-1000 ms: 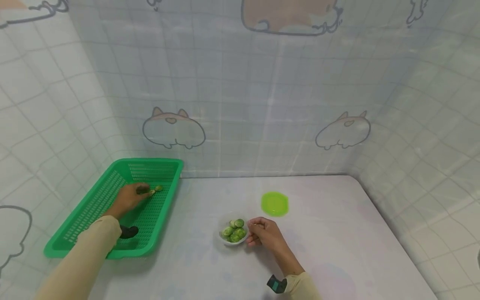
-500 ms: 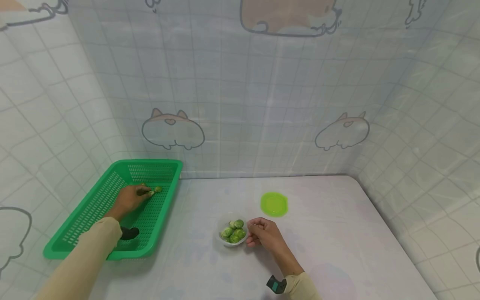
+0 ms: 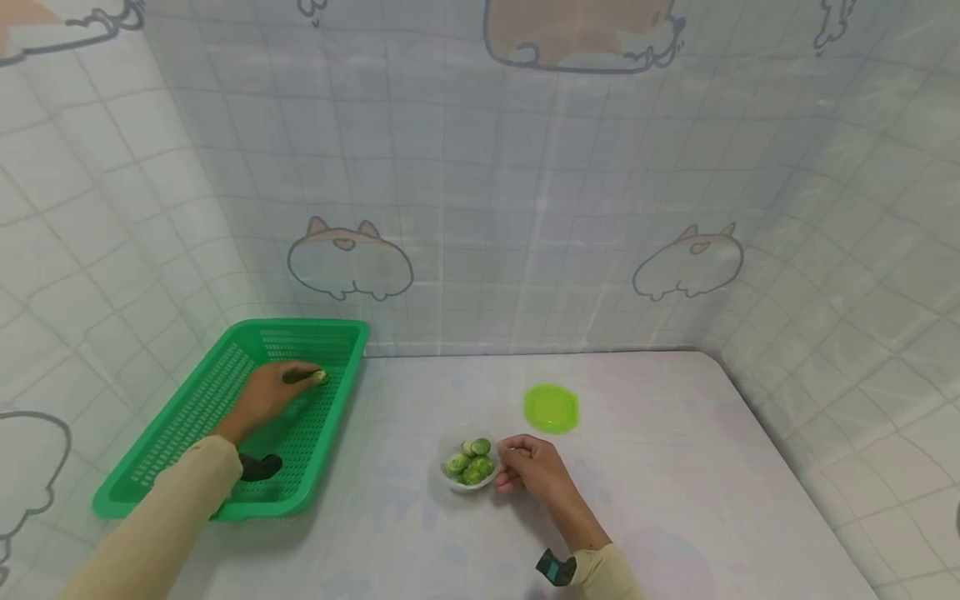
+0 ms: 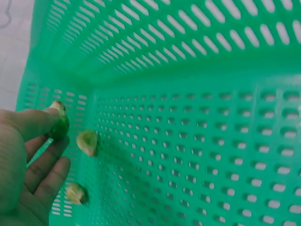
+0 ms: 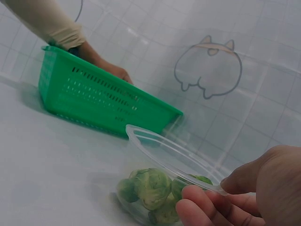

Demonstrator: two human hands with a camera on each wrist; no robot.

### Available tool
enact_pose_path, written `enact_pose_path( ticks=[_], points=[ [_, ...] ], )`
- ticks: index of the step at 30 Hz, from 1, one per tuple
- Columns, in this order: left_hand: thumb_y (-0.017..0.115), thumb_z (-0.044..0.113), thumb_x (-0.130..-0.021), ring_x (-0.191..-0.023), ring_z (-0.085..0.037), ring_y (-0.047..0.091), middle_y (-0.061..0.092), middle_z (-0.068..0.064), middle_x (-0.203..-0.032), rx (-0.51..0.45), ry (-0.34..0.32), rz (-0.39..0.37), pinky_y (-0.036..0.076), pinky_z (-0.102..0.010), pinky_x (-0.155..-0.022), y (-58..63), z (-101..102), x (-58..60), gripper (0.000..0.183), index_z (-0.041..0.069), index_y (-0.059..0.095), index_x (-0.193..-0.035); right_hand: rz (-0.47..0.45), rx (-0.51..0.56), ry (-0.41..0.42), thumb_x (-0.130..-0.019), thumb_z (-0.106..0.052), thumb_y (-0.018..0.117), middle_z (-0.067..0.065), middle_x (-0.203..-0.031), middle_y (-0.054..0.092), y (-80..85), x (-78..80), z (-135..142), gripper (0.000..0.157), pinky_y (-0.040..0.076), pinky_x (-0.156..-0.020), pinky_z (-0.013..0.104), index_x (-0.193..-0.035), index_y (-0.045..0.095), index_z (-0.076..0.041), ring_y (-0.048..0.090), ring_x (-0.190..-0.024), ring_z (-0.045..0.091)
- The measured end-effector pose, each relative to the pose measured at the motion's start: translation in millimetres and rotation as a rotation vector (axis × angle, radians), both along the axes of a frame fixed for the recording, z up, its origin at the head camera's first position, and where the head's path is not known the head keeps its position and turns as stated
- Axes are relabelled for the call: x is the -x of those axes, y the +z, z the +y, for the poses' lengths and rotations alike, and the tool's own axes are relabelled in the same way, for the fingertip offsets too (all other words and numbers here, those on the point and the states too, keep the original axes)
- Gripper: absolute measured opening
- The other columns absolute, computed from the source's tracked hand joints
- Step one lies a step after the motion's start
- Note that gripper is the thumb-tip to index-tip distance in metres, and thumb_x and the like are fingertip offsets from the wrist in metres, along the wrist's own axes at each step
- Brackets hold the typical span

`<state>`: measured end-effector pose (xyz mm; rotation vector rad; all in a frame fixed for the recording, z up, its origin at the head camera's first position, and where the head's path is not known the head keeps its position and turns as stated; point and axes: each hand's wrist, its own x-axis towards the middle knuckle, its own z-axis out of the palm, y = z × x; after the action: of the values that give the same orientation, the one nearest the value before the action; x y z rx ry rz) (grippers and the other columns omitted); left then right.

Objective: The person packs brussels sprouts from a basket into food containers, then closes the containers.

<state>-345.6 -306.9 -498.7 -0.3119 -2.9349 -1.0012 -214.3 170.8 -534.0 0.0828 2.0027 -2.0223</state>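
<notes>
Left hand (image 3: 268, 392), shifted rightward, pinches one round green sprout (image 4: 61, 128) near two others (image 4: 88, 142) (image 4: 75, 193); right hand (image 3: 536, 468) grips one clear plastic bowl (image 3: 463, 488)

no text, label, brand, number or sign can be read in the head view or either wrist view.
</notes>
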Motion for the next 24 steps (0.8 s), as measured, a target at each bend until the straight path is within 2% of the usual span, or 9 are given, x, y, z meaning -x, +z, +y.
enact_pose_path(
  ticks=[7,12,16,20,24],
  points=[
    [0.065,0.053,-0.094,-0.114,-0.033,0.065,0.070,-0.007,-0.125,-0.064,-0.020,0.043,0.053,-0.056,-0.091,12.4,15.2,-8.4,0.047,0.021,0.070,-0.128,0.002,0.008,0.001,-0.101,-0.019,0.062,0.007,-0.080,0.068,1.8,-1.1,0.3,0.035,0.062,-0.064,0.034,-0.123,0.060,0.008,0.070,-0.067,0.017],
    [0.067,0.051,-0.094,-0.113,-0.028,0.066,0.071,-0.003,-0.123,-0.107,-0.023,0.057,0.055,-0.054,-0.090,16.9,21.1,-16.5,0.042,0.024,0.071,-0.126,-0.002,0.009,0.004,-0.100,-0.019,0.063,0.006,-0.080,0.068,4.0,-1.7,-0.1,0.035,0.062,-0.065,0.034,-0.122,0.060,0.008,0.071,-0.067,0.016],
    [0.068,0.047,-0.095,-0.110,-0.015,0.067,0.071,-0.001,-0.123,-0.133,-0.029,0.075,0.057,-0.047,-0.088,17.7,22.8,-21.6,0.038,0.025,0.072,-0.125,0.002,0.009,0.007,-0.100,-0.020,0.062,0.007,-0.081,0.067,3.9,-1.8,-0.2,0.037,0.062,-0.066,0.034,-0.123,0.059,0.009,0.071,-0.068,0.017],
    [0.070,0.040,-0.096,-0.106,-0.002,0.065,0.071,0.000,-0.123,-0.170,-0.024,0.076,0.058,-0.035,-0.085,19.2,24.5,-26.5,0.032,0.026,0.072,-0.125,0.008,0.003,0.012,-0.101,-0.021,0.062,0.008,-0.082,0.068,1.7,-2.0,0.3,0.038,0.062,-0.066,0.035,-0.124,0.058,0.009,0.071,-0.069,0.018],
    [0.070,0.036,-0.097,-0.107,-0.003,0.065,0.071,0.002,-0.124,-0.191,-0.029,0.069,0.057,-0.027,-0.084,26.6,31.1,-34.7,0.031,0.027,0.071,-0.126,0.004,-0.005,0.016,-0.101,-0.022,0.062,0.009,-0.083,0.068,1.1,-2.1,-0.4,0.038,0.062,-0.066,0.034,-0.125,0.059,0.008,0.071,-0.069,0.018]
  ],
)
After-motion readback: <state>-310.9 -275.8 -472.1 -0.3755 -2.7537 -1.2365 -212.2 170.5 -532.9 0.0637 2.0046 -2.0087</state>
